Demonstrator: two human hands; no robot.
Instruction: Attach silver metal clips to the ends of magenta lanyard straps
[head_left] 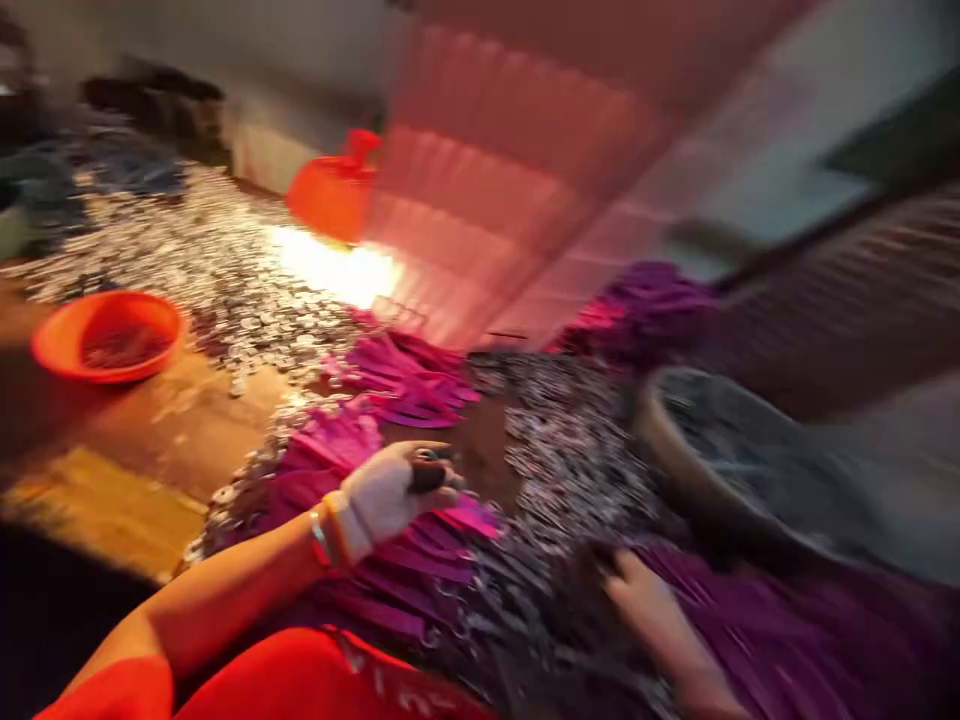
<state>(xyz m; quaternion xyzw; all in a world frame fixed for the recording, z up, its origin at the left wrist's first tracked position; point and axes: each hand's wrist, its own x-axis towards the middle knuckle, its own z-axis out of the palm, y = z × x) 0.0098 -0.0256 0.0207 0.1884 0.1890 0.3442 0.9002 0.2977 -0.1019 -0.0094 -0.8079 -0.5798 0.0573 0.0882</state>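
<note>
My left hand [397,492] wears a white glove with dark coverings on the fingers. Its fingers are bent together above a bunch of purple straps [375,580]; anything between them is too small or blurred to make out. On the right, my bare right hand [637,595] is low over a heap of small dark metal pieces [577,450], beside more purple straps [757,620]. Motion blur smears its fingertips, so its grip is unclear. Another bunch of magenta straps [409,378] lies just beyond my left hand.
A big heap of shiny metal pieces [217,250] spreads at the left under a bright orange lamp [334,195]. An orange bowl [56,345] stands near it. A large dark basin [675,430] and a purple bundle [652,310] are on the right. Pink curtain [480,190] hangs behind.
</note>
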